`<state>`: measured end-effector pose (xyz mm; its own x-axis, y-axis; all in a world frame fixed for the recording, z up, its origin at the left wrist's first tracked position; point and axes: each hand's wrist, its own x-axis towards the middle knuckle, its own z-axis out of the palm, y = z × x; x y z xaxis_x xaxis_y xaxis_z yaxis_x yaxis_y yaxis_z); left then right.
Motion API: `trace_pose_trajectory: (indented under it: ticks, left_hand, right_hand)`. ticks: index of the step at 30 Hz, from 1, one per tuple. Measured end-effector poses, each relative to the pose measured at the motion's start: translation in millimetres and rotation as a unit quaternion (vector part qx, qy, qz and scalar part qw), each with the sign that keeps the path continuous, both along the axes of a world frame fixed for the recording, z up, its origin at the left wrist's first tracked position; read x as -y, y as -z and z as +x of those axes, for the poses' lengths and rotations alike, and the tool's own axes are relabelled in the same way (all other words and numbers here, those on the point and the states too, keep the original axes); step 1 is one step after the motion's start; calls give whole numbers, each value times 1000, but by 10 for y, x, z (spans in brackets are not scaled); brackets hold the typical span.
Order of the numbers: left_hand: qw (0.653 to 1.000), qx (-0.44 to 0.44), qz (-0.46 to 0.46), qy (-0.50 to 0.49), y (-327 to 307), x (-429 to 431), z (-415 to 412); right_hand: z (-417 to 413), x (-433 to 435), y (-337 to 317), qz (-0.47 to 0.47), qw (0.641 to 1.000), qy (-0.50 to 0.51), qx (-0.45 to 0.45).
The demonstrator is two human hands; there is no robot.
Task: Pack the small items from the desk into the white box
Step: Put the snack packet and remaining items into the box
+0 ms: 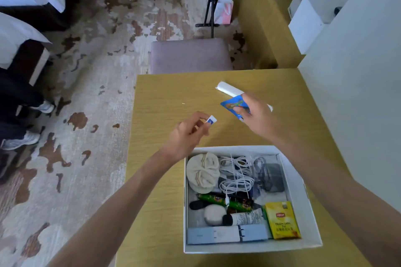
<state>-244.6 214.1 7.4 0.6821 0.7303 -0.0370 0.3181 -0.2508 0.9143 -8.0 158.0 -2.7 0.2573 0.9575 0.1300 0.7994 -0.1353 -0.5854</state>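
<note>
A: Why are both hands up? 
B: Likely carrying; left hand pinches a small white packet at its fingertips; right hand pinches a blue sachet; a white tube lies just beyond those fingers.
A: And around them?
B: The white box, nearly full, sits behind both wrists on the yellow desk; patterned carpet alongside.

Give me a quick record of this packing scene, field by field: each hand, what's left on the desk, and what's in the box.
left hand: pinching a small white and blue packet above the desk
right hand: holding a blue sachet above the desk
left on desk: white tube, partly behind the right hand
white box: open, near desk edge
box contents: rolled socks, white cables, yellow Lipton tea packet, among other items
</note>
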Motion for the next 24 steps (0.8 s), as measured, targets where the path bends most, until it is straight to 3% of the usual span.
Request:
trace_pose_trajectory:
  ticks: [5, 10, 17, 24]
  left_hand:
    - [989, -50, 103, 92, 14, 357, -72]
    - [954, -93, 243, 146, 83, 744, -259]
    - [892, -154, 407, 123, 86, 1174, -535]
    - [846, -243, 454, 140, 202, 1505, -654]
  right_hand:
    - [-214, 704, -483, 66, 985, 58, -148]
    - [-370, 1314, -550, -56, 984, 16, -166]
    - [-342, 1729, -368, -199, 966, -121, -116]
    - [-352, 1876, -121, -328, 921, -212, -1]
